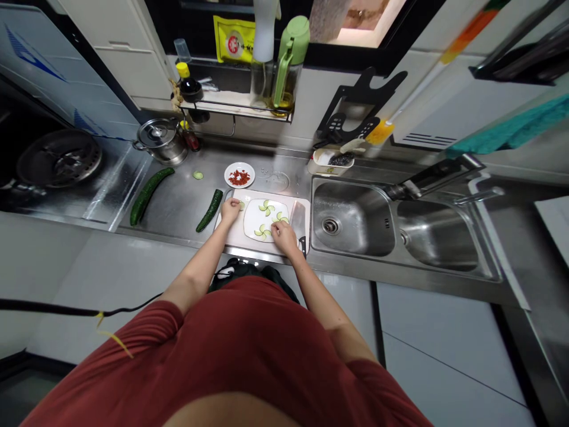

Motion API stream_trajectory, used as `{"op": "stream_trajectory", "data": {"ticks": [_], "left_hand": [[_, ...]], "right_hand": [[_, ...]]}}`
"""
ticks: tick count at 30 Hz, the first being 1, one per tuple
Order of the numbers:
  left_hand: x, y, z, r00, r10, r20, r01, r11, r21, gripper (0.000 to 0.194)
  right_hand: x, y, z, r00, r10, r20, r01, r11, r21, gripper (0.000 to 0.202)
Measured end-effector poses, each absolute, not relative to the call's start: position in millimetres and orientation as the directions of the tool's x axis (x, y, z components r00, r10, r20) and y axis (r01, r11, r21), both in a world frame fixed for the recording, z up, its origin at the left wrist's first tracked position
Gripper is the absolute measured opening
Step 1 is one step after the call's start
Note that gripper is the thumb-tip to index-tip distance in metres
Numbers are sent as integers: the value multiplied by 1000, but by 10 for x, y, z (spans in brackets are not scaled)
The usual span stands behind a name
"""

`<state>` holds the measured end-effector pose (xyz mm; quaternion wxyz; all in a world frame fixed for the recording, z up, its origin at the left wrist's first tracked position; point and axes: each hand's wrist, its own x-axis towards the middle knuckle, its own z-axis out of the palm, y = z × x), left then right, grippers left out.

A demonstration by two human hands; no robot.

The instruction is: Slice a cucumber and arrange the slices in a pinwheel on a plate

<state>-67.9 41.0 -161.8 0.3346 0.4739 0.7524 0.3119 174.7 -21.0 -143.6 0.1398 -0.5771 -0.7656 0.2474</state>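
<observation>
On a light cutting board [235, 237] lies a white square plate [267, 219] with thin cucumber slices [267, 207] fanned into several small pinwheels. My right hand [284, 237] is over the plate's right side, fingers pinched at a slice in the right-hand pinwheel. My left hand [230, 212] is at the board's left edge, its fingers closed by pale green slices [242, 206]; its exact hold is small in view. A kitchen knife [299, 219] rests on the board right of the plate, its black handle towards me. A cut cucumber [208, 210] lies left of the board.
A whole cucumber [149, 196] and a cucumber end [198, 175] are further left. Behind the board stands a small plate [227, 175] of chopped red pieces. A steel pot [162, 140] is at the back left, a double sink [355, 216] at right, a bottle shelf [235, 107] above.
</observation>
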Motion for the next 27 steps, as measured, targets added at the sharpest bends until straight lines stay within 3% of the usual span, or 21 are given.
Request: {"op": "stream_trajectory", "data": {"ticks": [4,7,12,16,21,24,27], "left_hand": [[-618,432,-1501,-317,901,-297,111,347,931,23],[-566,405,-1335,-197,951,-238,27,248,968,27],[-448,309,-1041,-4,1000,-10,205,11,979,30],[-327,245,-877,57,998,33,321,-49,946,29],[-251,218,-824,54,997,46,322,-61,945,33],[-242,207,-833,-18,1000,-22,243,25,970,34],[-235,178,-827,-7,954,-301,113,300,947,44]], "right_hand": [[1729,-163,-1373,-297,953,-65,804,212,-555,28],[1681,-90,-1278,-284,958,-38,784,210,-584,29],[1528,55,-1032,-285,955,82,702,266,-660,37],[1404,121,-852,-317,941,120,668,311,-676,36],[1370,137,-806,-332,934,129,679,332,-655,31],[1397,134,-834,-324,930,176,653,354,-670,29],[1418,127,-851,-310,929,200,623,357,-695,28]]}}
